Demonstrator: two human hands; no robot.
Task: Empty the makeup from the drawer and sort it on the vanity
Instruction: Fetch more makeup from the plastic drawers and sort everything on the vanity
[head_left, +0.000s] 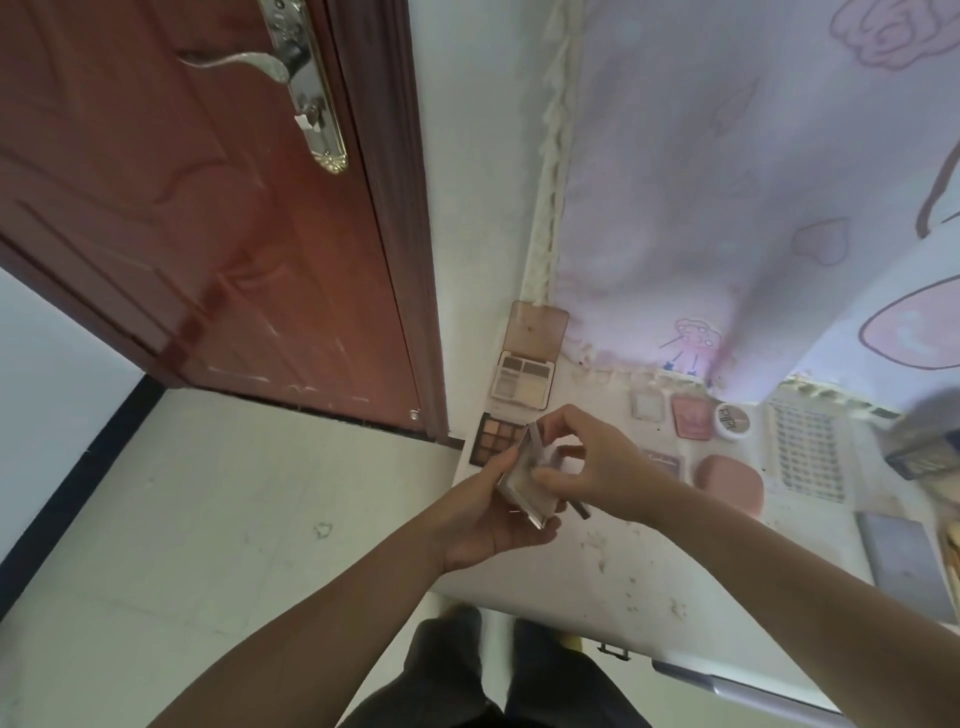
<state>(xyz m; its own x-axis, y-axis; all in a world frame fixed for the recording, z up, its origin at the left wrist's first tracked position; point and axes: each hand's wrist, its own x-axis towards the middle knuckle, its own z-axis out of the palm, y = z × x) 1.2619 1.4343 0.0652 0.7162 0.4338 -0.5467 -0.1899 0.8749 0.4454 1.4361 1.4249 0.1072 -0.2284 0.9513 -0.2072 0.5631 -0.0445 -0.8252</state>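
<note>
Now compact (524, 488) — between both hands' grip

Reddish-brown panelled wooden door (197, 218), silver-and-gold handle plate (306, 88). Lilac fabric wall hanging (727, 182), pink rose, heart and cartoon-figure prints, cream fringe. On the white vanity top (639, 561): open dark-framed square palette (496, 439), nine brown-orange pans, at its left edge; open rose-lidded palette (524, 382), grey and cream pans; pink rounded-square compact (693, 415); salmon-pink oval case (730, 483).
</note>
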